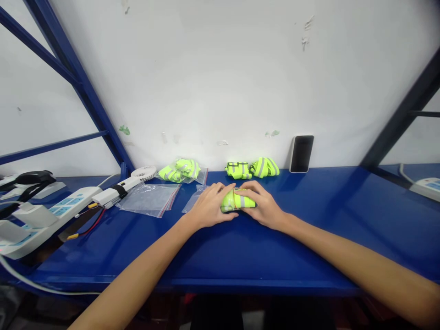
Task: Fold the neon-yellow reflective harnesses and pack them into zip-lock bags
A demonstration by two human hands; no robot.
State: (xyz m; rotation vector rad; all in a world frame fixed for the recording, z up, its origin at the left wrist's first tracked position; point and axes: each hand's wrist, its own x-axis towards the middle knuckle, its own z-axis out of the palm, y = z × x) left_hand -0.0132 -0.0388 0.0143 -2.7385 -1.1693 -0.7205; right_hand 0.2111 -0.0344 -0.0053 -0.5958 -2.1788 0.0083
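Note:
Above the blue table, a folded neon-yellow reflective vest (244,201) with a silver band lies between my two hands. Its left end sits inside a clear zip bag (227,202), whose reddish edge crosses the fabric. My left hand (213,205) is closed around the bagged end, thumb at the near side. From the other side, my right hand (264,205) grips the vest, fingers on top and thumb below. Part of another clear bag (193,199) shows just beyond my left hand. How far the vest reaches into its bag is hidden by my fingers.
Bagged yellow vests (180,170) and two unbagged bundles (238,170) lie along the wall. Flat zip bags (149,199), a white fan (144,173) and power strips (68,206) with cables are at left. A phone-like device (301,154) leans on the wall.

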